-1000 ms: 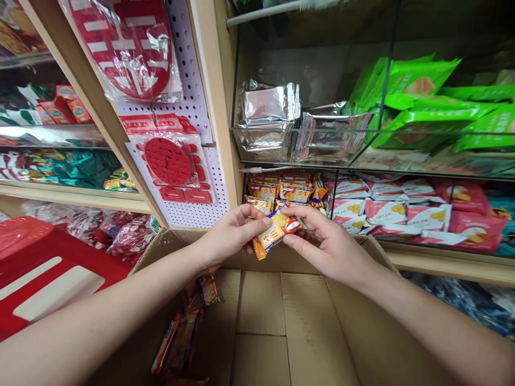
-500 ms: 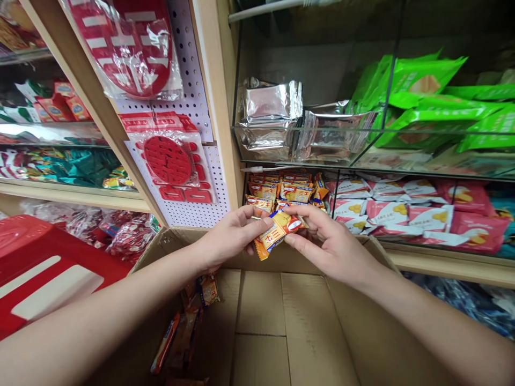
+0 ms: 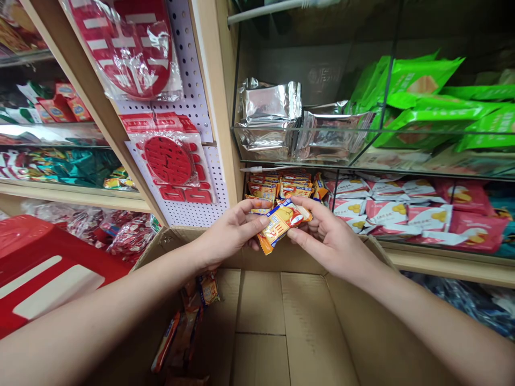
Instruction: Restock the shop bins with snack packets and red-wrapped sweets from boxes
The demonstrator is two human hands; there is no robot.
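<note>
Between both hands I hold a small orange, yellow and blue snack packet (image 3: 284, 222), its printed front turned up toward me. My left hand (image 3: 241, 228) pinches its left side with the thumb on top. On the packet's right end, my right hand (image 3: 322, 233) grips with thumb and fingers. Both hands are above the far edge of an open cardboard box (image 3: 261, 305). Inside the box, at its left, lie several similar packets (image 3: 209, 288). Just behind my fingers, a glass compartment holds rows of matching packets (image 3: 295, 190).
Pink and white packets (image 3: 386, 212) fill the compartment to the right. Above, a glass shelf carries silver packets (image 3: 269, 112) and green packets (image 3: 426, 112). Red decorations (image 3: 171, 161) hang on a pegboard at left. A red container (image 3: 52, 268) stands beside the box.
The packet has risen slightly and turned flatter, so more of its front shows. My fingers have shifted a little around it, and both hands still hold it.
</note>
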